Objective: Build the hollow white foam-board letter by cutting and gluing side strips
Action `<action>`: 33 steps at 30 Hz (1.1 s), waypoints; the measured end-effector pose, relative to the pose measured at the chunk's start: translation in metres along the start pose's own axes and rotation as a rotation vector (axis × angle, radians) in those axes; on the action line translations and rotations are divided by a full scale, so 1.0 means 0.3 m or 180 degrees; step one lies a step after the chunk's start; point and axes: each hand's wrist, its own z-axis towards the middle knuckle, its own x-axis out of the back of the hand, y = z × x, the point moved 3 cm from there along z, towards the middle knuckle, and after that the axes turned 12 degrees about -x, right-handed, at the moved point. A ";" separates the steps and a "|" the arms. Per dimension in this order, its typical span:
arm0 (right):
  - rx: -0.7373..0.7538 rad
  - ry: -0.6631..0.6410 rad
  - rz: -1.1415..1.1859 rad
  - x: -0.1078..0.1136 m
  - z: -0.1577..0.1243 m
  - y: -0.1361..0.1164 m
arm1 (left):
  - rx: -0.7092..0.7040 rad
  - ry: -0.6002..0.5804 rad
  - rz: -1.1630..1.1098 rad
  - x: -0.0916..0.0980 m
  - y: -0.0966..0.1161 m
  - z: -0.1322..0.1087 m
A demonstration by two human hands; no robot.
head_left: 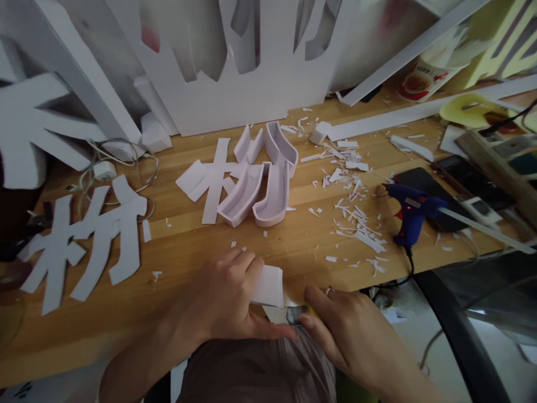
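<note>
At the table's front edge, my left hand (230, 291) is closed on a small white foam-board piece (269, 284), its thumb stretched below the piece. My right hand (352, 330) wraps round a utility knife (296, 314), whose blade points left along the piece's lower edge, close to my left thumb. Most of the knife's handle is hidden in the fingers. Beyond the hands lies a white character (216, 182), with raised side walls (272, 198) on its right part and a flat left part. A flat white character cutout (119, 224) rests at the left.
White foam scraps (356, 212) litter the wood table (184, 313). A blue glue gun (413, 207) sits at the right, near phones (474, 176) and a paper cup (428, 78). A cut-out white board (243, 101) leans at the back. A white cable (155, 168) loops at left.
</note>
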 end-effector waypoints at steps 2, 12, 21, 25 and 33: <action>0.0020 0.0023 -0.0005 -0.002 0.000 0.000 | -0.0009 0.0026 0.0012 0.002 -0.001 -0.003; 0.0020 0.0071 -0.0010 -0.008 -0.001 -0.006 | -0.0058 0.0228 0.0046 0.003 -0.003 -0.010; -0.0085 0.0172 -0.0099 -0.007 0.004 0.015 | 0.0020 0.0305 -0.0120 0.009 0.019 -0.017; -0.0001 0.0081 0.0079 0.003 -0.005 -0.002 | 0.0113 0.0353 -0.0092 0.011 0.014 -0.019; -0.0060 -0.0104 0.0172 -0.001 -0.012 -0.013 | -0.0021 0.0377 0.0007 0.017 0.022 -0.012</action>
